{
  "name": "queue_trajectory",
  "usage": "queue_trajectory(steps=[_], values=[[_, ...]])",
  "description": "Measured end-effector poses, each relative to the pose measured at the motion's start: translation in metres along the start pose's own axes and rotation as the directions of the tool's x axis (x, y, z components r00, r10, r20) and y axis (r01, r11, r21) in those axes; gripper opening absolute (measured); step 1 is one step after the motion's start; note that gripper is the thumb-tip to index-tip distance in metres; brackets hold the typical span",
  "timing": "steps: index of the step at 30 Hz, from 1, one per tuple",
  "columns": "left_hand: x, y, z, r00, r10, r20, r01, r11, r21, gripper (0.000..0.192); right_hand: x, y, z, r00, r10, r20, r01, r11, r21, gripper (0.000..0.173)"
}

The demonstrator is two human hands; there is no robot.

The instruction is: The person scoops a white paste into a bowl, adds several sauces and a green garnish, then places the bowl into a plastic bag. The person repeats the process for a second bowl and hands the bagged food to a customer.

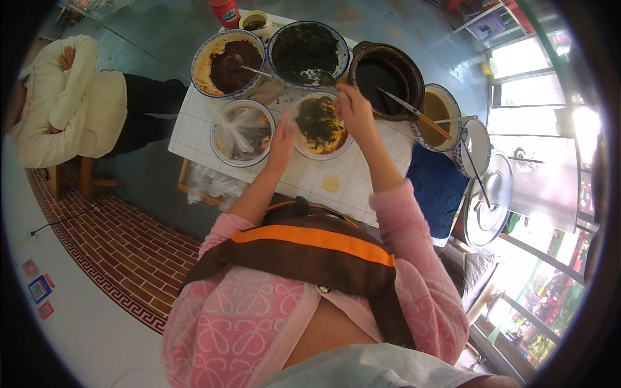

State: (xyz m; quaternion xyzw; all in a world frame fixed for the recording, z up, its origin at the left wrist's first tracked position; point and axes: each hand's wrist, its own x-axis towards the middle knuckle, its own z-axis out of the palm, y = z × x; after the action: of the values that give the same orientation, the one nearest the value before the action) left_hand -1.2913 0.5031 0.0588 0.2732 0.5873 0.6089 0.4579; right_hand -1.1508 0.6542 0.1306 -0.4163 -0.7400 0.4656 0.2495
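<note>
My right hand (356,109) grips a spoon (326,78), its dark end over the near edge of a large blue-rimmed bowl (305,48) of dark green chopped food. Below that hand, a smaller round bowl (320,126) holds dark green bits over orange-red sauce. My left hand (282,143) is at this bowl's left rim, thumb on the side facing it; the fingertips are blurred. Just left of my left hand stands another bowl (241,133), with a clear plastic bag (235,128) bunched over its contents.
A bowl of dark red paste (237,63) with a ladle, a dark pot (385,80) of black liquid and a bowl of brown liquid (439,116) line the white tiled table (310,177). A blue cloth (434,186) lies right. A person (77,102) with crossed arms is at left.
</note>
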Motion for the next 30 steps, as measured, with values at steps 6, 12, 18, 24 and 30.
queue_trajectory(steps=[6,12,18,24,30], values=[[0.011,-0.008,-0.006,0.999,-0.032,-0.041,0.029,0.997,-0.072,0.048,0.068,-0.007,0.031,0.986,0.141,0.086,-0.165,0.884,0.437,0.039],[0.024,-0.016,-0.008,0.982,0.187,0.022,-0.187,0.966,0.178,0.039,-0.039,0.05,-0.02,0.95,0.313,-0.022,-0.303,0.933,0.194,0.027],[0.029,-0.005,0.001,0.922,0.354,0.159,-0.387,0.859,0.333,0.039,-0.074,0.192,0.009,0.874,0.481,0.067,-0.43,0.702,0.568,0.032],[0.024,0.015,0.011,0.857,0.443,0.262,-0.515,0.727,0.454,0.035,-0.048,0.287,0.038,0.951,0.278,0.136,-0.307,0.797,0.52,0.03],[0.013,0.032,0.021,0.883,0.377,0.28,-0.467,0.765,0.443,0.031,-0.046,0.293,0.034,0.981,0.188,0.045,-0.185,0.846,0.501,0.022]])
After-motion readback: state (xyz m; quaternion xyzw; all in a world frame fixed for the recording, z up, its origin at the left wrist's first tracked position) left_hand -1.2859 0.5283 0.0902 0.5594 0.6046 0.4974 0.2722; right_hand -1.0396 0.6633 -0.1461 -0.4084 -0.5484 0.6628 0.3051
